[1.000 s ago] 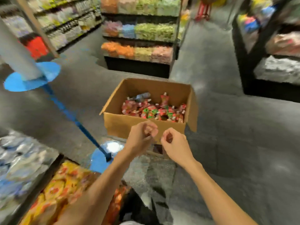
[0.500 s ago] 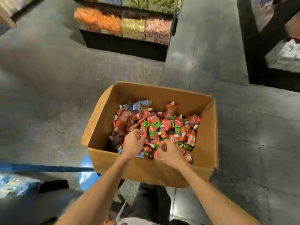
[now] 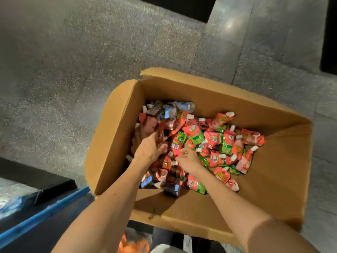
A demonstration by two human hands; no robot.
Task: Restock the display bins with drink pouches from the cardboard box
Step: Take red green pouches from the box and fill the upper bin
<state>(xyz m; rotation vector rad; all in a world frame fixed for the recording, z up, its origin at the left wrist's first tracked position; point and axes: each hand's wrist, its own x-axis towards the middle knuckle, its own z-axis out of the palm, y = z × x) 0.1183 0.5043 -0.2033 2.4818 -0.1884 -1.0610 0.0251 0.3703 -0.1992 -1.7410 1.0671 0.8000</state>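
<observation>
2 hands are in the pile and motion blur smears both. The left hand (image 3: 148, 149) curls its fingers round a dark red pouch (image 3: 160, 136). The right hand (image 3: 188, 158) has its fingers bent among the packs, and I cannot tell whether it holds 1. The cardboard box (image 3: 117, 143), centre-right of the frame, holds red and green drink pouches (image 3: 215, 140) heaped toward its upper-left corner. It stands on a grey speckled floor (image 3: 63, 70). A blue strip (image 3: 45, 213) is cut off at the lower left.
</observation>
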